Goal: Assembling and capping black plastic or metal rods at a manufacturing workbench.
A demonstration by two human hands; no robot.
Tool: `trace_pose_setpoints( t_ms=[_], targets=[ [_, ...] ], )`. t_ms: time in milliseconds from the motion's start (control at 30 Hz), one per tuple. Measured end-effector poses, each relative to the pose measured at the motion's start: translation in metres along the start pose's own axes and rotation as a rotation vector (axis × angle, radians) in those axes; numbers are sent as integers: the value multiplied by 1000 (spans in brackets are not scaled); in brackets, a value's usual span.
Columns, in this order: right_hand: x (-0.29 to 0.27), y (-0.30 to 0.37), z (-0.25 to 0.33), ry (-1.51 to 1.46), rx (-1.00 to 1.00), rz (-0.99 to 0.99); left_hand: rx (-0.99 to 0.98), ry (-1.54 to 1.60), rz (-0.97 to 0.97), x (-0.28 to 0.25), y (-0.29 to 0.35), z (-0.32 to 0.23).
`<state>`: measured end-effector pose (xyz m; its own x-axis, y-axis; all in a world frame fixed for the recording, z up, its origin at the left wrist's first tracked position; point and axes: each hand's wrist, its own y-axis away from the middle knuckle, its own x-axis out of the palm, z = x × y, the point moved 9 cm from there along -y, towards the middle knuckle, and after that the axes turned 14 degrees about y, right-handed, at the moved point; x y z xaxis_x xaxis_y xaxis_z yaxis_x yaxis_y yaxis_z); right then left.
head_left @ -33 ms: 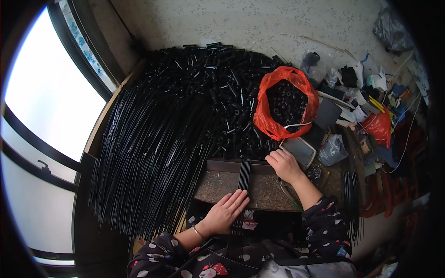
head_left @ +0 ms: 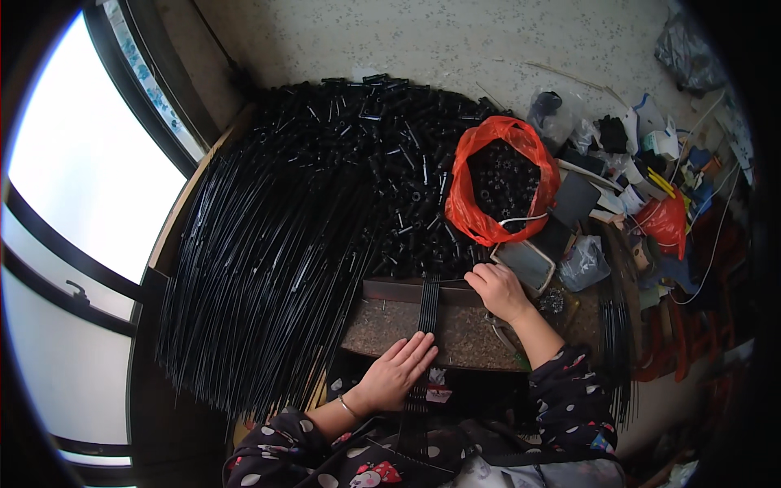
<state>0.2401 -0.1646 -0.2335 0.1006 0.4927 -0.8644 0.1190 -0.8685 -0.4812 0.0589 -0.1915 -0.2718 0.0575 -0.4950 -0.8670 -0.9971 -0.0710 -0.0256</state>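
Observation:
My left hand (head_left: 399,370) lies flat, fingers together and stretched out, across a row of thin black rods (head_left: 428,313). The rods lie side by side over the front edge of a brown speckled board (head_left: 378,325) and run down past my lap. Their far ends rest over a dark raised bar (head_left: 390,290). Right of those ends, my right hand (head_left: 500,291) is closed in a pinch on a thin wire-like piece (head_left: 452,281), which reaches left toward the rods. Its full length is hard to make out.
Long black rods (head_left: 268,276) spread out at left, below a heap of short black tubes (head_left: 366,122). A red plastic bag (head_left: 461,203) of small black parts stands beyond my right hand. Near it are a rectangular tray (head_left: 527,268), pliers (head_left: 498,329) and a clear bag (head_left: 584,264).

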Motion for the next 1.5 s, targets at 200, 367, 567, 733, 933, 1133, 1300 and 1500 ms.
trace_pose_setpoints(
  t_ms=[200, 367, 567, 733, 933, 1133, 1300, 1500],
  targets=[
    [-1, -1, -8, -214, 146, 52, -4, 4, -23, 3, 1, 1],
    [4, -2, -3, -233, 99, 117, -2, 36, -74, 3, 1, 1],
    [6, -10, -5, -242, 65, 78, 12, -107, -53, 7, 0, -1],
    [6, -6, 2, -301, 123, 127, -27, -50, -26, 4, 0, -1],
    [4, 3, -8, -243, 250, 104, 21, 0, 19, -1, -3, -2],
    [12, 7, 1, -359, 273, 188, 24, 44, 5, 1, 2, 1],
    [14, -1, 2, -407, 396, 57, 49, 20, 31, 1, 1, -3],
    [-14, -7, -42, -270, 555, -57, 24, 5, 27, 1, 3, -2]
  ],
)
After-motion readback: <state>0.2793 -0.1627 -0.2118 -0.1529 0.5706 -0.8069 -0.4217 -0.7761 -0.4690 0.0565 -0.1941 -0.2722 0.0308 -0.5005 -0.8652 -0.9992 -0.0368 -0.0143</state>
